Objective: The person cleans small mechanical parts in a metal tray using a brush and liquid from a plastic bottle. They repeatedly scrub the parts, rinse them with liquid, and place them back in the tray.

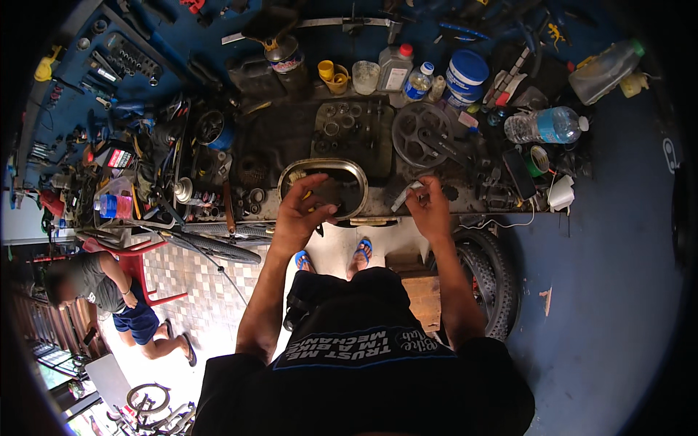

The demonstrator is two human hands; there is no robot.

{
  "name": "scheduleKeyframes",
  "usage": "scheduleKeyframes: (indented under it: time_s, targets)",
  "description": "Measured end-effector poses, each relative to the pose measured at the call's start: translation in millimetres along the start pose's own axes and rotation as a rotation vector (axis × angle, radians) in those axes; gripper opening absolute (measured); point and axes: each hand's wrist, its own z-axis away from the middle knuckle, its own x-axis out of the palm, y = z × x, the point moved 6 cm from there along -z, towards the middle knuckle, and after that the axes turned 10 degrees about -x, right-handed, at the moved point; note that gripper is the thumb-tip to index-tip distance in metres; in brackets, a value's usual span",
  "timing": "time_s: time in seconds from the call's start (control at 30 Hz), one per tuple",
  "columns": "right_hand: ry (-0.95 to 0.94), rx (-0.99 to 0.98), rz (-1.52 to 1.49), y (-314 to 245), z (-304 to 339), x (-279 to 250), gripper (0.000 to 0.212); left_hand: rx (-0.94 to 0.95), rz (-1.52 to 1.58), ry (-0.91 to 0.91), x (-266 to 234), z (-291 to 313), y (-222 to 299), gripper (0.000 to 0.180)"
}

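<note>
My left hand [298, 218] is over the near left rim of an oval metal tray [356, 168] on the workbench. Its fingers are curled in, with a bit of yellow showing between them; what they hold is too small and dark to name. To the right of the tray, my right hand [430, 209] pinches a small flat light-grey piece [407, 196] above the bench's front edge. Dark contents lie in the tray, partly hidden by my left hand. Behind my right hand lies a crankset [422, 134] with a large round chainring.
Small ring-shaped parts lie on a mat [354, 145]. Along the back stand a grey bottle [395, 69], a blue-lidded tub [467, 73] and yellow cups [333, 76]. A plastic water bottle [545, 125] lies at right. Bicycle tires [494, 283] stand below the bench; a person [116, 291] sits at left.
</note>
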Motion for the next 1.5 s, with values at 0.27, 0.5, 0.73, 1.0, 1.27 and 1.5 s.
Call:
scheduleKeyframes:
  time_s: [0.27,0.5,0.73,1.0,1.27,1.5]
  targets:
    - [0.174,-0.133,-0.214,47,9,29,0.031,0.079,-0.200,-0.113,20,-31,2,0.058]
    - [0.155,-0.284,-0.091,-19,6,20,0.021,0.236,-0.673,-0.110,19,-77,0,0.057]
    - [-0.012,-0.747,0.433,-127,6,19,0.030,0.271,-0.629,-0.278,38,-94,3,0.059]
    - [-0.019,-0.798,0.419,-158,3,16,0.033,0.166,-0.464,-0.272,27,-103,-8,0.059]
    - [0.008,-0.788,0.414,-152,-2,12,0.048,0.242,-0.316,-0.319,38,-102,-4,0.057]
    - [0.061,-0.723,0.394,-142,-4,-5,0.047,0.126,-0.420,-0.245,34,-101,-13,0.056]
